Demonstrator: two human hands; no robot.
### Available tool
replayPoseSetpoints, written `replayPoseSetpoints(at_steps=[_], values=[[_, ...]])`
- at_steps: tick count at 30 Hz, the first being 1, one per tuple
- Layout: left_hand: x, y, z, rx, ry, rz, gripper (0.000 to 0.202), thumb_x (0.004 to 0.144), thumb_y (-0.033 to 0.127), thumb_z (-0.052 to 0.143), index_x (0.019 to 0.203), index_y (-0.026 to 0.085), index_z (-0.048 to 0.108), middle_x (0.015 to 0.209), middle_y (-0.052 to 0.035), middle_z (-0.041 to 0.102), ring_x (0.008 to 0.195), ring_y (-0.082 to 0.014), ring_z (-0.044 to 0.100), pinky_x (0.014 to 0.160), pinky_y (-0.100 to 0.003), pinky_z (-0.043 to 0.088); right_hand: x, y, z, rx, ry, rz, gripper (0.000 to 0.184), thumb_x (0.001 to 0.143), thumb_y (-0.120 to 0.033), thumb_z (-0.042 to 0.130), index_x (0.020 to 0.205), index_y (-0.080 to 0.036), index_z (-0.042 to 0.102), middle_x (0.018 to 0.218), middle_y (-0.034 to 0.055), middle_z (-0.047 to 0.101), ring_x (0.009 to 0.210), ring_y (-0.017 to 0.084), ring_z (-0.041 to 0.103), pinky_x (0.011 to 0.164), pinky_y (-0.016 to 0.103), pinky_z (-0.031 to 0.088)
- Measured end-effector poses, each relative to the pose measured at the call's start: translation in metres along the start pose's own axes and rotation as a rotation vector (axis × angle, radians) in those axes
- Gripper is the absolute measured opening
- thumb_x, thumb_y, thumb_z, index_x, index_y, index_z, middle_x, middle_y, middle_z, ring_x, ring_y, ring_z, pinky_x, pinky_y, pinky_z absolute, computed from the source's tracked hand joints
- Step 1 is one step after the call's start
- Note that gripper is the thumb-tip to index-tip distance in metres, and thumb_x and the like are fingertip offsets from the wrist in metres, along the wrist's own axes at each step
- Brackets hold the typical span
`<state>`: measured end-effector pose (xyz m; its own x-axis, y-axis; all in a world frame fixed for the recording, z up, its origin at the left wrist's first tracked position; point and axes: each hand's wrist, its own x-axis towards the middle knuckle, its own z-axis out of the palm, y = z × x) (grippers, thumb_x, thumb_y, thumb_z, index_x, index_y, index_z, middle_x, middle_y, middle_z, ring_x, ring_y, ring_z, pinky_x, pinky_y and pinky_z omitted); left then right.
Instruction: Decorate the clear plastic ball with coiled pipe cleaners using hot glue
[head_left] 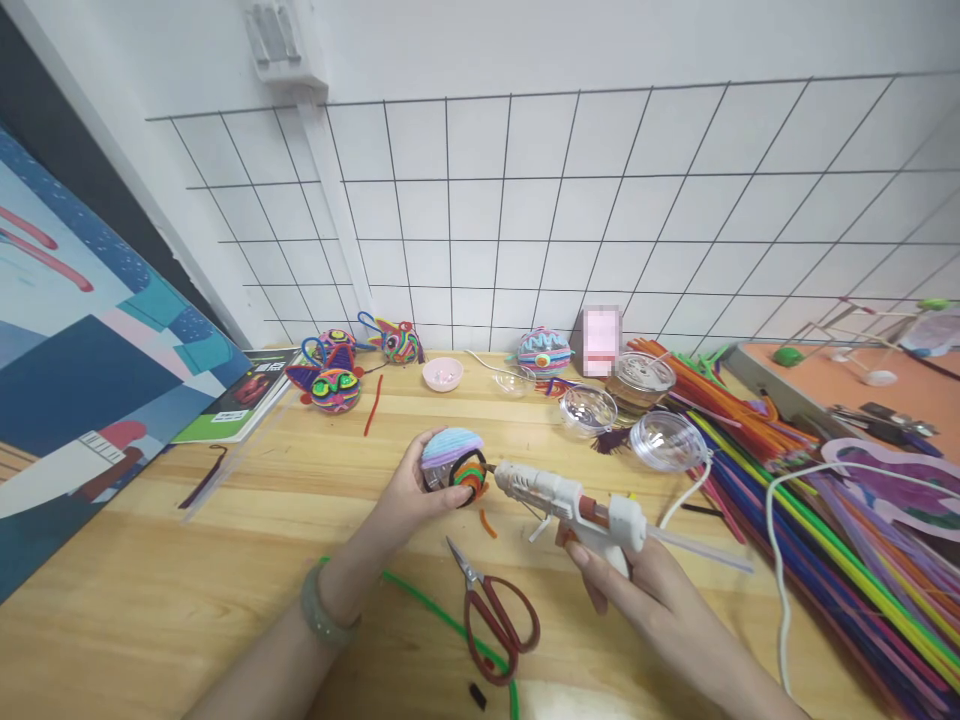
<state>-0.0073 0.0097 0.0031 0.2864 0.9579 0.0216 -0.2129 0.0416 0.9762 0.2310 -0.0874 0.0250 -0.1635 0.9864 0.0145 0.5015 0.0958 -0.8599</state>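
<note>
My left hand is closed around a ball wrapped in coloured pipe cleaners, with a pale blue and purple top and an orange, green and black coil on its side. My right hand grips a white hot glue gun. Its nozzle points left and touches the coil on the ball. A clear glue stick pokes out of the gun's back. Both hands hover just above the wooden table.
Red-handled scissors and a green pipe cleaner lie near the front. Finished pipe-cleaner figures, a pink bowl and clear plastic half-spheres stand behind. A big pile of coloured pipe cleaners fills the right. A painted board leans at left.
</note>
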Motion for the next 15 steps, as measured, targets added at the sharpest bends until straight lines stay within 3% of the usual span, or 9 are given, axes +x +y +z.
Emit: replayPoseSetpoints(at_steps=[5, 15], values=[[0.0003, -0.0011, 0.0007, -0.004, -0.001, -0.024, 0.074, 0.057, 0.023, 0.081, 0.121, 0.021, 0.044, 0.124, -0.0101, 0.058, 0.115, -0.0252, 0.055, 0.097, -0.033, 0.044, -0.0012, -0.0009, 0.0007, -0.024, 0.011, 0.008, 0.031, 0.091, -0.047, 0.043, 0.093, -0.019, 0.055, 0.065, -0.0011, 0.052, 0.06, 0.016, 0.051, 0.062, 0.027, 0.043], [0.0006, -0.0024, -0.0006, -0.012, -0.004, -0.016, 0.074, 0.059, 0.023, 0.081, 0.122, 0.023, 0.043, 0.124, -0.0086, 0.058, 0.114, -0.0235, 0.055, 0.098, -0.032, 0.042, -0.0004, 0.0038, 0.0011, -0.014, -0.03, 0.034, 0.034, 0.093, -0.048, 0.038, 0.091, -0.017, 0.052, 0.067, -0.0013, 0.049, 0.064, 0.016, 0.05, 0.063, 0.027, 0.042]])
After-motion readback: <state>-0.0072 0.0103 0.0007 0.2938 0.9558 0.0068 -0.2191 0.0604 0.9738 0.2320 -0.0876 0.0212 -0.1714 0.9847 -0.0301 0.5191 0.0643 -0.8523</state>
